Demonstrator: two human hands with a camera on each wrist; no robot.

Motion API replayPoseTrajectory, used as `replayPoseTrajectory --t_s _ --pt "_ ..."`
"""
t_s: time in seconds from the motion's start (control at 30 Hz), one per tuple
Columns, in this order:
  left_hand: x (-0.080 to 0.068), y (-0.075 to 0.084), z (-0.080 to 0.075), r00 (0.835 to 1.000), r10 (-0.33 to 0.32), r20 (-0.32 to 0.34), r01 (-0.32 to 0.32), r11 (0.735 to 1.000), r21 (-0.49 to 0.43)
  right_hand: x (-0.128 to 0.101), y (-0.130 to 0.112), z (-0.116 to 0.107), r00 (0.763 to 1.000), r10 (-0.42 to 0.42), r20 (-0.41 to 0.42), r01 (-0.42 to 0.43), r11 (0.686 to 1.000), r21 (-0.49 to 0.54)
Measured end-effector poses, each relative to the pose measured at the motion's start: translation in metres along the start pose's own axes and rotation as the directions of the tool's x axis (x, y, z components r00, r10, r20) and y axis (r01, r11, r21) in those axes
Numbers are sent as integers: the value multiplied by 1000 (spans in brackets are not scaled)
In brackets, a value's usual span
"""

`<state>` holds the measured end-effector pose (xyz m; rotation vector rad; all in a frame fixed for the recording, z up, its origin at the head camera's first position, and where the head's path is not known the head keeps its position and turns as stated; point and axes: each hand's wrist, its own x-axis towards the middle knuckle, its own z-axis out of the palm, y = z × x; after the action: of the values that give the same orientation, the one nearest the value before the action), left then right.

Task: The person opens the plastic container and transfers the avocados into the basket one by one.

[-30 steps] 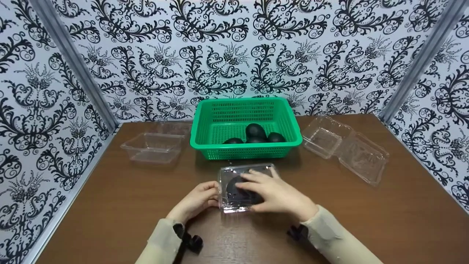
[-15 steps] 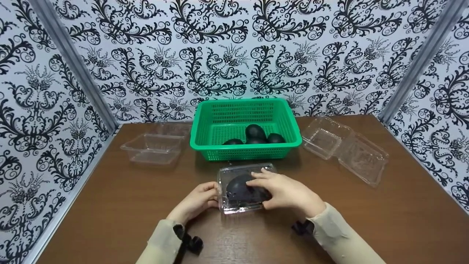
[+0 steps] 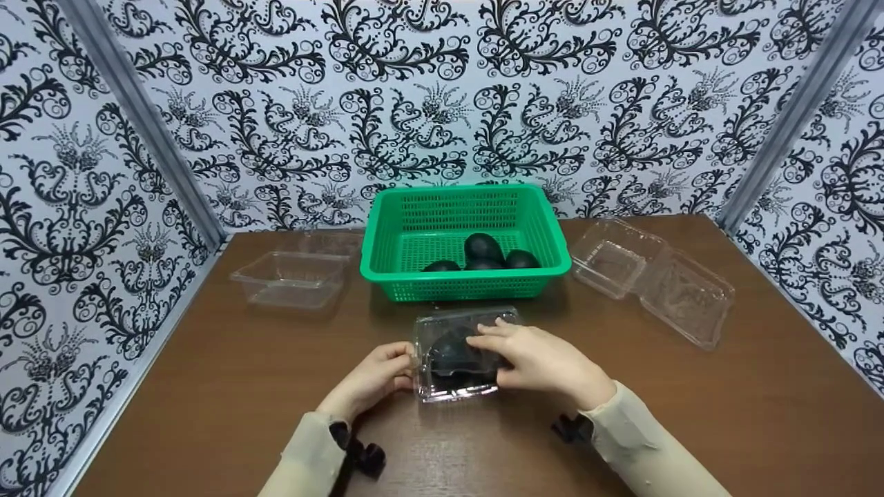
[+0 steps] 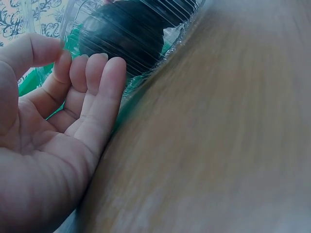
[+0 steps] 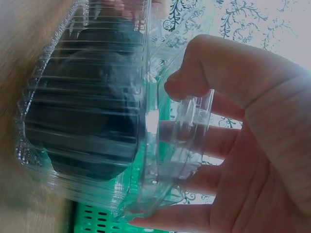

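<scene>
A clear plastic clamshell (image 3: 452, 395) sits on the brown table in front of me, with a dark avocado (image 3: 449, 355) inside. My left hand (image 3: 400, 362) rests against its left wall with fairly straight fingers (image 4: 92, 73), close to the avocado (image 4: 121, 34). My right hand (image 3: 494, 345) is at the box's right side. In the right wrist view this hand (image 5: 170, 126) pinches the lid's edge (image 5: 192, 131) between thumb and fingers, beside the ribbed box (image 5: 97, 63) and the avocado (image 5: 82, 121).
A green basket (image 3: 463, 276) behind the box holds several dark avocados (image 3: 482, 247). An empty clear tray (image 3: 290, 279) lies at the left and an open empty clamshell (image 3: 652, 279) at the right. Patterned walls close in three sides of the table (image 3: 690, 414).
My right hand has slid from the top of the lid to the box's right edge and taken hold there. My left hand has stayed against the left wall.
</scene>
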<state>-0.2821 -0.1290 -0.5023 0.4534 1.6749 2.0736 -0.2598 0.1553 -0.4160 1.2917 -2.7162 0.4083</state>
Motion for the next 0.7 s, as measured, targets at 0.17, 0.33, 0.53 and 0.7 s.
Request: replayPoseTrajectory --t_s 0.17,0.33,0.53,0.7 --pt "1 0 1 1000 6 14 -6 1000 -4 0 1 -2 1000 -17 -17 17 1000 -12" --pt "0 1 3 1000 12 12 -12 1000 -2 -2 1 -7 1000 -6 2 6 1000 6" --pt "0 3 6 1000 -5 -27 6 1000 6 -3 0 -12 1000 -8 8 8 999 46" --pt "-1 5 7 997 -37 -74 40 999 35 -3 -2 -17 1000 -16 -18 17 995 103"
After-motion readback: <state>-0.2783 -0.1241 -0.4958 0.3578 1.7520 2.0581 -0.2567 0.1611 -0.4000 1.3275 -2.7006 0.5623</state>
